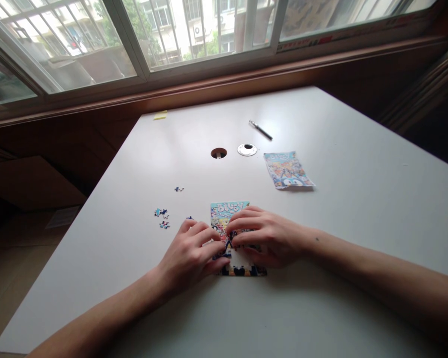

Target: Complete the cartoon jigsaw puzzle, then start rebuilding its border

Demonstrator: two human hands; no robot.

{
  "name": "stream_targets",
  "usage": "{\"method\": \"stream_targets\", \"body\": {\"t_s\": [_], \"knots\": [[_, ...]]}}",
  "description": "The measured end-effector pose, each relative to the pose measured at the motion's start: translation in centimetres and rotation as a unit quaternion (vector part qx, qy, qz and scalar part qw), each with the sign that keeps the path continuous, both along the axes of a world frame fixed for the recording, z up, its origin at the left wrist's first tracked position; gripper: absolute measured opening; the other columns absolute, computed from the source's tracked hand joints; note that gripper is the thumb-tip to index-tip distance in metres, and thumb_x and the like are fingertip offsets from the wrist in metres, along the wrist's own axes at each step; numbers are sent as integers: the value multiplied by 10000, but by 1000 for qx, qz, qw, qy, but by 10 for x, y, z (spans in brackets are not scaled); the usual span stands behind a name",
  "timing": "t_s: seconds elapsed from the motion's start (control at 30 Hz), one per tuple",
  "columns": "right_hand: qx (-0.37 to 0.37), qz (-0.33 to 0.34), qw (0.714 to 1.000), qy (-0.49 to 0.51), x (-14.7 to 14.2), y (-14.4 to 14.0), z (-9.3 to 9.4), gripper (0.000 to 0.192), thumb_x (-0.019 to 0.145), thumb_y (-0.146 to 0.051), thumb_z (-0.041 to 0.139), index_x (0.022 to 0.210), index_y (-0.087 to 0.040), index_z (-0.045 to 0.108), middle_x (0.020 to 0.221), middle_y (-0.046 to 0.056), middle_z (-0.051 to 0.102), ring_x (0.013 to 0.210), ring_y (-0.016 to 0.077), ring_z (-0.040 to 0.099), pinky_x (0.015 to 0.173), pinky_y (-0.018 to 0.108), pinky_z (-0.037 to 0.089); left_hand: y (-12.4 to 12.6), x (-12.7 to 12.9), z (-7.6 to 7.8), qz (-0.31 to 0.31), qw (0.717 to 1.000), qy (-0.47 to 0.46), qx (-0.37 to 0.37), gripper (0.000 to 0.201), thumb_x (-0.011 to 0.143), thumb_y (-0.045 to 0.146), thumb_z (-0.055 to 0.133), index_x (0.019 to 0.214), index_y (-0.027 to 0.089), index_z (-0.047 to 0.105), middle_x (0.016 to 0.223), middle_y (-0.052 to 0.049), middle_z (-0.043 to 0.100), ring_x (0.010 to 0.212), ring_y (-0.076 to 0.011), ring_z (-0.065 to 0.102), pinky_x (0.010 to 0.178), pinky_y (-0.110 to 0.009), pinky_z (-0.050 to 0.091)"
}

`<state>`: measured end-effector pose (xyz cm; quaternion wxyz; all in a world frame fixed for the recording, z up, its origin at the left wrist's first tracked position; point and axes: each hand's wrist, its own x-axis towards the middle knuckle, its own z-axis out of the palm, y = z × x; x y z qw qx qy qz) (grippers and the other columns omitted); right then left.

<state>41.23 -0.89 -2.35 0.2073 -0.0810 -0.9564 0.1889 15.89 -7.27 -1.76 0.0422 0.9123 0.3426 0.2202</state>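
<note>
Both hands cover the middle of the puzzle point(231, 211), so whatever their grips pinch there is hidden. The left hand point(188, 256) and right hand point(270, 236) have forearms cut off by the lower edge. Loose pieces point(161, 217) left of them are too small to read.

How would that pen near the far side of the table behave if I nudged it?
The pen looks slim and round, lying flat on the smooth white table, so it would probably roll or slide easily. It seems light and stiff, likely simple to pinch up.
</note>
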Motion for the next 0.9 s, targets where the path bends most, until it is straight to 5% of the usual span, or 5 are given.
{"method": "stream_targets", "body": {"t_s": [0.43,0.9], "knots": [[2,-4,1000,-3,0,0,1,249,844,-204,595,1087,-234,637,1190,76,664,1123,219,592,950,401,457,-3,6,6,8,999,23,-23,143,928,289,592,826,219,663,953,-31,691,831,-175,573,803,-371,372],[0,-2,1000,-23,0,0,2,259,861,-213,567,1111,-234,629,1224,74,649,1139,230,569,961,416,441,-4,6,7,-8,999,12,-31,91,922,289,599,892,232,664,1028,-24,691,920,-202,576,833,-403,365]]}}
